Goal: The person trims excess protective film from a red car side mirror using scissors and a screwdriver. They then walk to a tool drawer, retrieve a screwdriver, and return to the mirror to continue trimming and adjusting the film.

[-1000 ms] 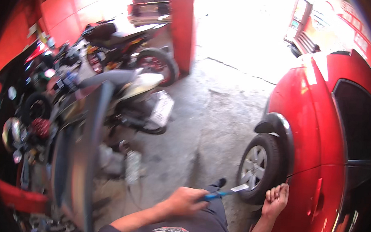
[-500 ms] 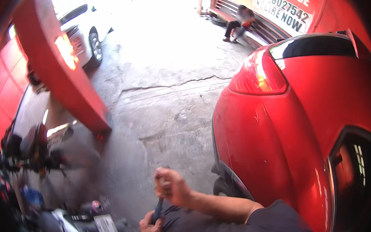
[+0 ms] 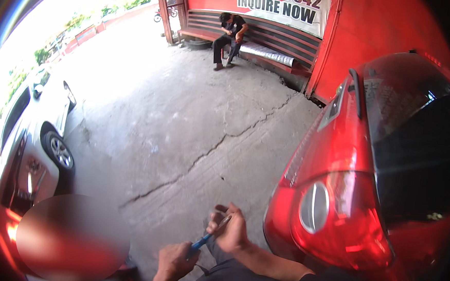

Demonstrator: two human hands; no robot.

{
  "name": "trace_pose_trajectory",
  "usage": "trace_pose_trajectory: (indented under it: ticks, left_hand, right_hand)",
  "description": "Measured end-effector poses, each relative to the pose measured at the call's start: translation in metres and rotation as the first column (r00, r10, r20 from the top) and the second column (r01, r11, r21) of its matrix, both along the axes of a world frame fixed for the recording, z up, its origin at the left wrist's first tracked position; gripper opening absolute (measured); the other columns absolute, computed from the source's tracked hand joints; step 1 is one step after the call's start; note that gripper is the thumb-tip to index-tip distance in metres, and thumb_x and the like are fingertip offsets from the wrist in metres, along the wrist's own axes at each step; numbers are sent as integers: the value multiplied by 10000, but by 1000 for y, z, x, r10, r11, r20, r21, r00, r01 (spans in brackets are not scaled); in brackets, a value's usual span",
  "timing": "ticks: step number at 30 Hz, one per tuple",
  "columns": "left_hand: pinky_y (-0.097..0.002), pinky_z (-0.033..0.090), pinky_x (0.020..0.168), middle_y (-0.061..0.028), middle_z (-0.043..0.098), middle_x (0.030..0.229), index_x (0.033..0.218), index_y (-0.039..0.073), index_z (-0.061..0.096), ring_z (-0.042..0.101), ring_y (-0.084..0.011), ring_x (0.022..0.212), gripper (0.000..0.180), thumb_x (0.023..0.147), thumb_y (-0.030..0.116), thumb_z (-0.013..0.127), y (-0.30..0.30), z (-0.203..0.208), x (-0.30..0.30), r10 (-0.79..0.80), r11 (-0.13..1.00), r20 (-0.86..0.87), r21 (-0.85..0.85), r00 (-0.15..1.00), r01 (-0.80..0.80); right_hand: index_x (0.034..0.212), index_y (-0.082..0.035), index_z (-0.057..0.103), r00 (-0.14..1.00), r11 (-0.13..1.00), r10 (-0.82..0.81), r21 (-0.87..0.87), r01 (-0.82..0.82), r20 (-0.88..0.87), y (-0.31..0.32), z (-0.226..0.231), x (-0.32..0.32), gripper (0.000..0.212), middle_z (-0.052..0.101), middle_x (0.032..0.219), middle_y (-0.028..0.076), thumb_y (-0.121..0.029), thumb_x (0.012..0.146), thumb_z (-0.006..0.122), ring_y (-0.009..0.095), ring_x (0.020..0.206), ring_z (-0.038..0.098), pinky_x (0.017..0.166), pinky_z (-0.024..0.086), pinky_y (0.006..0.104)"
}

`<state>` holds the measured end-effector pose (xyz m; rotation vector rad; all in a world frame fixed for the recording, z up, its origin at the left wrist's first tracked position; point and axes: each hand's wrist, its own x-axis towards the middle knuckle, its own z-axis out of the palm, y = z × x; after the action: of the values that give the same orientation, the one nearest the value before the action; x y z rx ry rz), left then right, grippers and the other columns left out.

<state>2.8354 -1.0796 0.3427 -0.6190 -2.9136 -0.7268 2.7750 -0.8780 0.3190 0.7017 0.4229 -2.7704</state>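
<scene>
A slim tool with a blue handle [image 3: 198, 243] slants up to the right in front of me; its exact kind is unclear. My left hand [image 3: 172, 262] is closed around its lower end. At the upper end, my right hand [image 3: 231, 232] has its fingers bent about the dark, narrow part, which pokes out by the fingertips. Both hands are over the concrete floor, just left of the rear corner of a red car [image 3: 329, 198].
A person [image 3: 231, 38] sits on a long slatted bench [image 3: 277, 48] by the far red wall. A silver car [image 3: 39, 144] stands at left. A long crack [image 3: 203, 160] crosses the concrete. A blurred patch hides the lower left.
The view has swung toward the bench, and the red car's tail light now looms closer. My hands have moved slightly right with the tool, which tilts from near upright to slanting.
</scene>
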Motion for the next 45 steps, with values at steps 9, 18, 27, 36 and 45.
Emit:
trace_pose_trajectory:
  ticks: [9,18,27,36,45]
  left_hand:
    - [-499,530,699,-242,687,845,1026,44,661,697,-415,797,324,897,333,728,-59,-35,-281,297,955,391,-112,871,-276]
    - [-557,521,681,-232,677,769,918,43,646,663,-486,773,359,828,370,764,-15,-123,-672,341,900,316,162,885,-405]
    - [-471,549,612,-147,699,763,958,79,669,699,-391,702,263,849,285,791,223,-2,-1105,-279,934,146,270,949,233]
    - [-486,563,682,-177,713,800,1018,82,692,716,-405,785,356,866,393,776,391,-73,-1359,-231,971,448,155,863,180]
    - [-464,517,668,-249,666,758,976,-8,669,684,-446,755,385,885,358,749,472,-110,-1596,93,918,479,298,873,-262]
  right_hand:
    - [917,-126,692,841,847,-286,290,446,-460,111,125,-345,418,281,532,-61,-472,1042,493,80,445,212,461,189,280]
    - [1509,-4,461,888,-288,-286,852,-437,359,303,-116,-556,827,488,1518,266,-555,926,660,410,1420,457,1171,376,463]
    - [1535,-3,396,334,584,-207,390,-712,920,252,-261,-598,784,446,1516,248,-446,948,668,406,1368,489,1110,437,465]
    - [1448,6,525,390,594,-206,432,-679,897,407,-294,-948,686,631,1331,245,-411,933,704,384,1224,615,1017,500,442]
    - [1510,22,397,946,47,-303,994,-103,113,809,-137,-1452,820,613,1362,169,-382,903,771,286,1259,582,997,499,454]
